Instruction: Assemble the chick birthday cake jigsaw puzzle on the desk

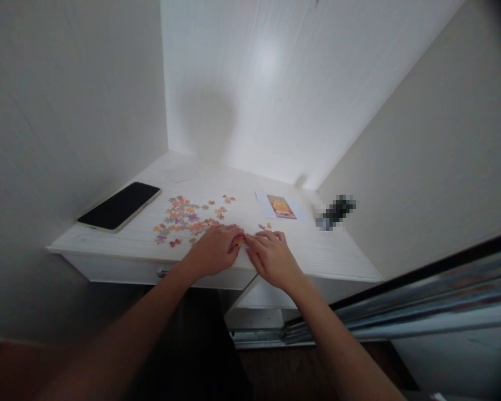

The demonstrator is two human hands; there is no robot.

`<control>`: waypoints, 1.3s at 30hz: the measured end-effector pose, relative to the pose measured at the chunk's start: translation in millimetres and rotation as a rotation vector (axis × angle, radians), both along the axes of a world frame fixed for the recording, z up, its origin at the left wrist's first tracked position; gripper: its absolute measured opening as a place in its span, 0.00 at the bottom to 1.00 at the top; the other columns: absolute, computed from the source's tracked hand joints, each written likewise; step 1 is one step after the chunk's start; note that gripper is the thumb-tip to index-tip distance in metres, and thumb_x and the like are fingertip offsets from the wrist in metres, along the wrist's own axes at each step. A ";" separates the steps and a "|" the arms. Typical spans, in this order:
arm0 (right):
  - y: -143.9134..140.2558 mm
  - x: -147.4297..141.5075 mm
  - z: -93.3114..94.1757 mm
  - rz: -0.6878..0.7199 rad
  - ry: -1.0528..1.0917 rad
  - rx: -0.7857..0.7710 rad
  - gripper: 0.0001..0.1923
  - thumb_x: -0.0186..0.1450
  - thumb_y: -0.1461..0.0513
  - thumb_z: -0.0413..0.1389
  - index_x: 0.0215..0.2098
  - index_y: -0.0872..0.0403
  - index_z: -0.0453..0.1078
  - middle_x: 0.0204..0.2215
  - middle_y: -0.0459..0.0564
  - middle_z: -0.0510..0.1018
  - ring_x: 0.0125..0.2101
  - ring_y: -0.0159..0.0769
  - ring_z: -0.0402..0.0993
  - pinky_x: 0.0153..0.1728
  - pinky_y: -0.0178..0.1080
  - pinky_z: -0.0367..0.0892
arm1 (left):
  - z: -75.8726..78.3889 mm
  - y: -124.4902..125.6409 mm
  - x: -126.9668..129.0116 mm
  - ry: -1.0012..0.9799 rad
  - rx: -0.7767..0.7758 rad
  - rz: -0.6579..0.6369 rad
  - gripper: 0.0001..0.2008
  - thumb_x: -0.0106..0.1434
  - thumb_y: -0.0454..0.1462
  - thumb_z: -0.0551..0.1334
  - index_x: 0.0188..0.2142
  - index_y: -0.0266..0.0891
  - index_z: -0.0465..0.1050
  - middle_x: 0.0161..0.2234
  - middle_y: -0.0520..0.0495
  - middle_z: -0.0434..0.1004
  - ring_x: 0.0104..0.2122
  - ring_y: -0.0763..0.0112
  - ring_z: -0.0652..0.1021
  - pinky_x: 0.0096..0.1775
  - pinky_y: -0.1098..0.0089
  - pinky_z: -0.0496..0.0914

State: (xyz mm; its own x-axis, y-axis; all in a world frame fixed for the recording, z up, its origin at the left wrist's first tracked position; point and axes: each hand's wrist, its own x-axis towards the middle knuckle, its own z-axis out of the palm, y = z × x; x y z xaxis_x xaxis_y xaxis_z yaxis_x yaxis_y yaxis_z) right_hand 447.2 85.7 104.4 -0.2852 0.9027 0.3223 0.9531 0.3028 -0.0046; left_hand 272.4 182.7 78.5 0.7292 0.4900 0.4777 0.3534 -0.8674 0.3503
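Blurred patch (336, 212) unreadable at right, both hands, left (212, 252) and right (271, 257), pinching one small orange puzzle piece (238, 241), scattered pieces (183, 218) on white table (121, 242)

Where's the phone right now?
In the head view, the phone lies screen-up at the far left of the white desk, beside the left wall and left of the loose puzzle pieces.
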 end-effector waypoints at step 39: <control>17.7 13.0 -8.5 0.011 0.095 0.033 0.14 0.69 0.62 0.51 0.49 0.51 0.74 0.49 0.52 0.78 0.52 0.42 0.69 0.55 0.50 0.61 | -0.3 0.1 -1.0 -0.010 -0.018 -0.031 0.15 0.62 0.32 0.57 0.46 0.40 0.76 0.50 0.43 0.77 0.51 0.60 0.75 0.56 0.56 0.66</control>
